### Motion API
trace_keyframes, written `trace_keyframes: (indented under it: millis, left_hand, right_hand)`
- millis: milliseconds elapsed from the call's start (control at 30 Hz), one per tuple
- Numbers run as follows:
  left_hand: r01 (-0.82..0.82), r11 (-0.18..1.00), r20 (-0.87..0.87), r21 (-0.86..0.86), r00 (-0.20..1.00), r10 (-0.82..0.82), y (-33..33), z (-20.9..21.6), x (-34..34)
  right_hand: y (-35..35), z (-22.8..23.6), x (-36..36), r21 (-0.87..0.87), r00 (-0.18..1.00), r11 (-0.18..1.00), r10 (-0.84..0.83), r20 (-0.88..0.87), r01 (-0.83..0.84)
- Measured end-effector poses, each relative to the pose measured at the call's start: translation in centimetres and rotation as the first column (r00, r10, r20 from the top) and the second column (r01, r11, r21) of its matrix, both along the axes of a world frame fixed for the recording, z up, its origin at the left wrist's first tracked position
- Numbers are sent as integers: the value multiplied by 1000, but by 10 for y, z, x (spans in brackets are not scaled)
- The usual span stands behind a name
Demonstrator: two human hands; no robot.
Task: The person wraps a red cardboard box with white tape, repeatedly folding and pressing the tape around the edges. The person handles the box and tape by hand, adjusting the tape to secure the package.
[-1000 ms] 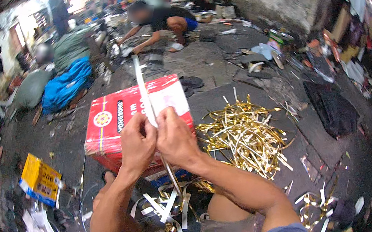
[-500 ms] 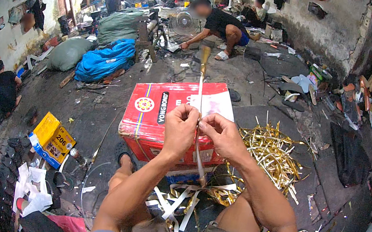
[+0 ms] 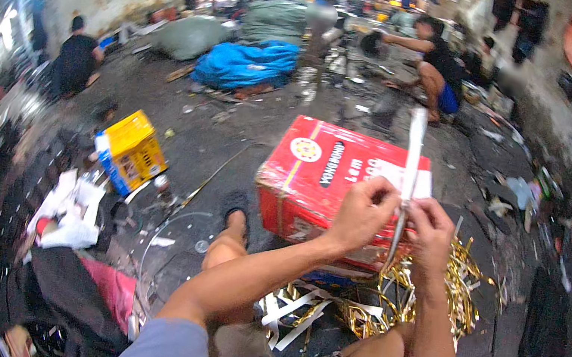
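Above the red carton [image 3: 313, 175], my left hand [image 3: 362, 212] and my right hand [image 3: 433, 232] pinch a narrow, shiny strip [image 3: 414, 151] from either side. Its upper end stands up past my fingers and looks white, while the lower part hangs silvery below them. Fingertips of both hands are closed close together on it. A heap of gold and white strips [image 3: 462, 295] lies on the floor beside the carton's right side. More white strips [image 3: 294, 312] lie between my legs, in front of the carton.
A yellow and blue box [image 3: 130, 151] stands at left, with white scraps [image 3: 73, 207] nearby. Further off are a blue tarp bundle [image 3: 246, 64] and a grey-green sack [image 3: 190, 38]. One person [image 3: 440, 68] crouches ahead to the right; another [image 3: 78, 57] sits far left.
The view has swung left, so the carton and surroundings sit further right. My hands still pinch the strip, whose upper end now shows white instead of gold. The crouching person's arm is raised.
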State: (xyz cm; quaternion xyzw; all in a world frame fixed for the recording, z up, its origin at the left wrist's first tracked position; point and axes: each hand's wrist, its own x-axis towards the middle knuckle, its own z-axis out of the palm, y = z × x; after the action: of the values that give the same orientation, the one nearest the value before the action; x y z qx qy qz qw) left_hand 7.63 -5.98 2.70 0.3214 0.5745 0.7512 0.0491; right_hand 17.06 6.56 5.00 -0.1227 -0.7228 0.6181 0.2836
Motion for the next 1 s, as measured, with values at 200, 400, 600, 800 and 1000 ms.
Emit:
trace_keyframes:
  millis: [200,400,600,800,1000]
  left_hand:
    - [68,997,-38,35,997,-67,0,5,9]
    - [96,992,-22,88,995,-94,1,8,15]
    - [-64,998,-203,23,977,67,5,1,16]
    - [-192,978,-367,-81,918,150,-5,10,17]
    - [-255,964,-459,-71,867,195,-8,7,17]
  right_hand:
    - [9,4,16,-118,993,987,106,-59,-112]
    - [21,-4,11,-464,989,874,123,-80,-146]
    - [14,-10,8,-279,983,948,115,-146,-153]
    - [-2,-6,3,-173,973,985,-53,-223,14]
    - [-19,-12,2,307,939,911,-183,-293,274]
